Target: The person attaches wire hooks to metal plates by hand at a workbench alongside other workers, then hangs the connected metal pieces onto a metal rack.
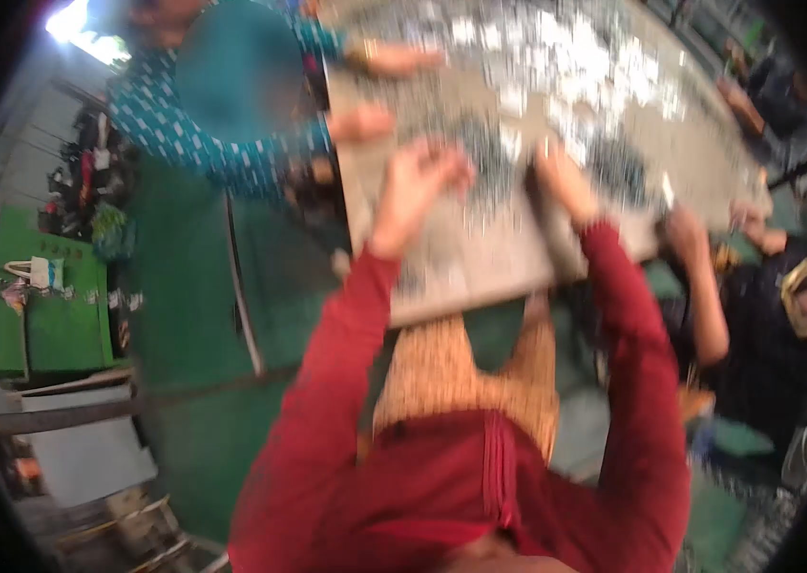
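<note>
My left hand [418, 189] hovers at the near left part of a pale work table [480, 267], its fingers bent and partly spread, with nothing visible between them. Over the same table, my right hand [564, 181] reaches forward; motion blur hides how its fingers lie. Between my hands is a blurred pile of small dark grey pieces [487, 162]. A second such pile [619, 170] lies just right of my right hand. Farther back, bright shiny pieces [604, 67] are scattered over the surface.
A person in a teal patterned top [193, 143] has both hands on the table's left edge. At the right, a person in dark clothes [756, 315] reaches to the table, and another stands at the far right corner. A green surface with a bag [45, 273] is far left.
</note>
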Demonstrator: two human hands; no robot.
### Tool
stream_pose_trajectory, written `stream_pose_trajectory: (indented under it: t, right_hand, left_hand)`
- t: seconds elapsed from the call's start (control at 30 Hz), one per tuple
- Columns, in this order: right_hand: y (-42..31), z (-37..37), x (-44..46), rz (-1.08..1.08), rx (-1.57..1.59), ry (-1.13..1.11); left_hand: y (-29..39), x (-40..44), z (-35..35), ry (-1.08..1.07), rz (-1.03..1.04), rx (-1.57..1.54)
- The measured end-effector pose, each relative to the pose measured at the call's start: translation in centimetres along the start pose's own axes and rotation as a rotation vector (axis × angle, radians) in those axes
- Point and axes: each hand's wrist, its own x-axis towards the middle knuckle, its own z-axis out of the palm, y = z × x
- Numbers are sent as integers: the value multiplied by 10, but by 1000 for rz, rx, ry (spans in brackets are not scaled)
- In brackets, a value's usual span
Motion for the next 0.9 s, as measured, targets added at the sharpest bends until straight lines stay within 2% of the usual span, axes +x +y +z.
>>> stream_pose_trajectory:
  t: [0.03, 0.07, 0.13, 0.17, 0.2, 0.27, 0.33, 0.4, 0.47, 0.53, 0.77, 0.9]
  right_hand:
    - [12, 13, 10, -62, 3, 56]
    - [36, -20, 23, -94, 52, 126]
    - [43, -11, 44, 250, 739, 75]
    - [53, -24, 43, 370, 942, 164]
    - [59, -57, 39, 563, 1206, 77]
    - [49, -85, 12, 682, 2141, 120]
    - [35, -117, -14, 749, 2493, 82]
    - [19, -143, -35, 852, 2551, 102]
    - [8, -165, -47, 946, 2448, 10]
    - [-5, -166, -56, 876, 2436, 82]
    - [-19, -185, -56, 946, 2314, 133]
    - [-27, -187, -55, 999, 2223, 214]
  left_hand:
    - [-1, 17, 0, -37, 101, -6]
    - [4, 22, 7, 14, 25, -80]
    - [1, 21, 8, 58, -87, -124]
    - [6, 24, 13, 45, -99, -105]
    - [11, 22, 20, 31, -122, -91]
    - [5, 16, 28, -2, -113, -75]
    - [5, 11, 43, -31, -57, 55]
    - [2, 9, 55, -78, -29, 162]
    - [-2, 4, 61, -113, -36, 225]
    - [-2, 3, 65, -129, -64, 237]
    - [-16, -1, 64, -171, -49, 292]
    - [-18, -6, 70, -80, -21, 306]
